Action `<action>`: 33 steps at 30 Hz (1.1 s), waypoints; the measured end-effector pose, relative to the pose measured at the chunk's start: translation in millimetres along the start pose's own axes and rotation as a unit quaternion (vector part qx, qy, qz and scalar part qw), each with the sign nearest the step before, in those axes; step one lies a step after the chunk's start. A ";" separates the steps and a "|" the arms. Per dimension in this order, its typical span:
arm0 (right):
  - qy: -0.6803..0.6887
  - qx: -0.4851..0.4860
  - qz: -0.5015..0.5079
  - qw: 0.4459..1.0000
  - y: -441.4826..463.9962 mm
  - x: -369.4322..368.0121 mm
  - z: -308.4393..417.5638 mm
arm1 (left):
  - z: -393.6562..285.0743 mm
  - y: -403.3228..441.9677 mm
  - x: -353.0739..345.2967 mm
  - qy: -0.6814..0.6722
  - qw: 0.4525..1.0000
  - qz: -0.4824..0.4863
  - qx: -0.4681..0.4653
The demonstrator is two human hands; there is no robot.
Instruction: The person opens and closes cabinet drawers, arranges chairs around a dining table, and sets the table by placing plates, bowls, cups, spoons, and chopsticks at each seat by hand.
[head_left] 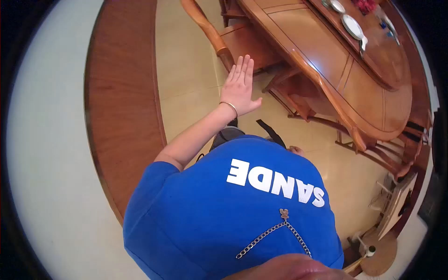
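My left hand [241, 86] is stretched out flat in front of me, back upward, with the fingers extended and the thumb apart. It holds nothing, and a thin bracelet [230, 107] circles its wrist. The wooden chair [249, 45] lies just beyond the fingertips in view; whether they touch it I cannot tell. Of my right hand [297, 150] only a small part shows past the edge of my blue shirt [233, 210], so its fingers are mostly hidden. A black strap [270, 132] sticks out near my waist, between the two hands.
A large oval wooden table [322, 46] fills the upper right, with white dishes [352, 26] and red flowers [364, 6] on its raised centre. Wooden chairs [298, 95] stand along its near side. Brown wood panelling [123, 70] runs down the left. Tiled floor [184, 60] lies between.
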State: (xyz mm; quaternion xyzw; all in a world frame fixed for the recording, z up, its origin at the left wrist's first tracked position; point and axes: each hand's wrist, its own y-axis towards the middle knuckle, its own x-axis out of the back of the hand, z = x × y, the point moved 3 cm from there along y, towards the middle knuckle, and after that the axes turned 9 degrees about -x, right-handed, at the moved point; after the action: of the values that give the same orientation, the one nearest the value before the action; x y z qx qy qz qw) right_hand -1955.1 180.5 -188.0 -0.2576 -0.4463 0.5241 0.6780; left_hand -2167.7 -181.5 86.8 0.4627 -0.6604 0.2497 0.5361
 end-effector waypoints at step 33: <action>0.163 -0.049 0.049 0.984 137.0 182.7 -39.4 | 31.3 -54.5 -240.4 -0.094 0.876 0.119 0.458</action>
State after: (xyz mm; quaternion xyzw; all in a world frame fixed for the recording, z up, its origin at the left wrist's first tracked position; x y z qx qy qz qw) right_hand -1977.0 400.5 -257.2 -0.3945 -0.3420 0.4853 0.7014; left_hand -2135.5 -149.2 -157.4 0.5959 -0.5695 0.5413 0.1664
